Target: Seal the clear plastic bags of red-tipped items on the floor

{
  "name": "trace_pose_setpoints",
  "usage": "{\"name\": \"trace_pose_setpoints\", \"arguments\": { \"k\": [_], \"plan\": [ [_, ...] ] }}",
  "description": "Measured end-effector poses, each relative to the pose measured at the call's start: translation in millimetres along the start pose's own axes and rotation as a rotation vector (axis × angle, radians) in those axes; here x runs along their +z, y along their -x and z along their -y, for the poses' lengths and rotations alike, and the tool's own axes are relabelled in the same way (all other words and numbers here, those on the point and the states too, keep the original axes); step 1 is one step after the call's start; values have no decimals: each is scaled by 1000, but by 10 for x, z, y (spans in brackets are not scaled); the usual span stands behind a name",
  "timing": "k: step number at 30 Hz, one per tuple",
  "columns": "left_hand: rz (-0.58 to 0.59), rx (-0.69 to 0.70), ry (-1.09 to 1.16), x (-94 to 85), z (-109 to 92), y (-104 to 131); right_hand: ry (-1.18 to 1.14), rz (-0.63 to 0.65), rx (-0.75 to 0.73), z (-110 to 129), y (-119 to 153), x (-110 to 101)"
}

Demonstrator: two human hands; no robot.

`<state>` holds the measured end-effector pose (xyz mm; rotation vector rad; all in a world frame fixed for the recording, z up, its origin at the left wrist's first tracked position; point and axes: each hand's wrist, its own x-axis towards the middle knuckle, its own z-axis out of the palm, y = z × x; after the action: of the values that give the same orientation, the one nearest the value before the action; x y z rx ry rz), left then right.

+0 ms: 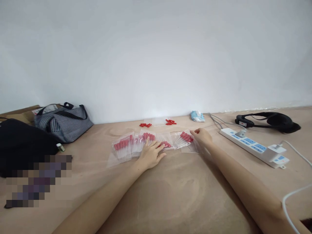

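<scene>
I see my left hand (150, 153) lying flat with fingers spread on the row of clear plastic bags (136, 143) of red-capped droppers, mid-table on the plywood table (170, 195). My right hand (201, 136) rests at the right end of the row, fingers curled loosely on the rightmost bag (185, 139); I cannot tell whether it pinches it. Farther back, near the wall, lie loose red caps (158, 123). A white power strip (255, 148) sits to the right, a black headset (268, 121) beyond it. A striped bag (62, 123) and a black bag (21, 146) stand far left.
</scene>
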<state>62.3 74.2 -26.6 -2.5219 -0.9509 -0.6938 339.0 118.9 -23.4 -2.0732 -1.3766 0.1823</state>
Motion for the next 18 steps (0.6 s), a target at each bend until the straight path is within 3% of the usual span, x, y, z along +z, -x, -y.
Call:
{"name": "trace_pose_setpoints", "arguments": {
  "k": [3, 5, 12, 18],
  "plan": [
    [42, -4, -3, 72, -10, -49, -132, 202, 89, -69, -61, -11],
    [60, -9, 0, 113, 0, -88, -200, 250, 106, -72, -62, -1],
    [32, -139, 26, 35, -76, -78, -279, 200, 80, -6, -76, 61],
    [3, -163, 74, -26, -105, 15, -397, 143, -30, 257, -46, -288]
  ]
}}
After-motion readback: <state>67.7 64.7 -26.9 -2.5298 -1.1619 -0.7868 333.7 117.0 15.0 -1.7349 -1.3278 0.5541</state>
